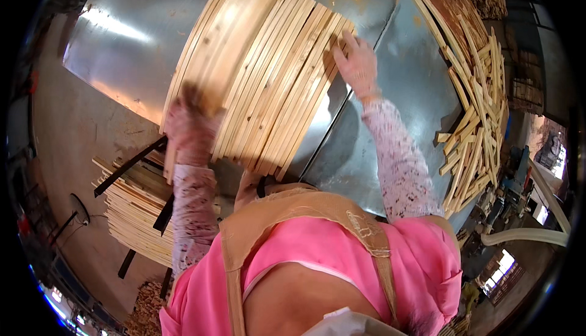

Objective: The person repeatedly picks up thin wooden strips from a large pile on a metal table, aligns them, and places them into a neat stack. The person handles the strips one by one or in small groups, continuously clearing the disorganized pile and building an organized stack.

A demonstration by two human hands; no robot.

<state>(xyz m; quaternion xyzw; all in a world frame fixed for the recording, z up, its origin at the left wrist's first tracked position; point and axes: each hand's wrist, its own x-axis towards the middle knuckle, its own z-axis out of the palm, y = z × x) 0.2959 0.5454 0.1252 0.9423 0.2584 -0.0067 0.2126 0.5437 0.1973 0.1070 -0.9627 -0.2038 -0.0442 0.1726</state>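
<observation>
Slats (274, 73) are lying side by side between the two grips, spreading across a metal surface (415, 104). The right grip (358, 67) is resting with fingers spread and released, its fingertips touching the far end of the outermost slats. The left grip (192, 129) is pressing at the near-left end of the row; it is blurring, so I cannot tell whether it is clenching a slat or only pushing.

Well to the right of the right grip, a tangled pile of loose strips (482, 116) is covering the side of the surface, and beyond it a reddish-brown board (448, 6) is lying near the far edge. Just left of and below the left grip, a dark bar (131, 166) is jutting out, standing between that grip and a lower stack of strips (137, 214). The left sleeve (194, 214) is hiding part of this stack. Farther left, a round black-rimmed object (79, 209) is standing over the floor (91, 134). Far right and below the right grip, a pale hose (525, 236) is curving.
</observation>
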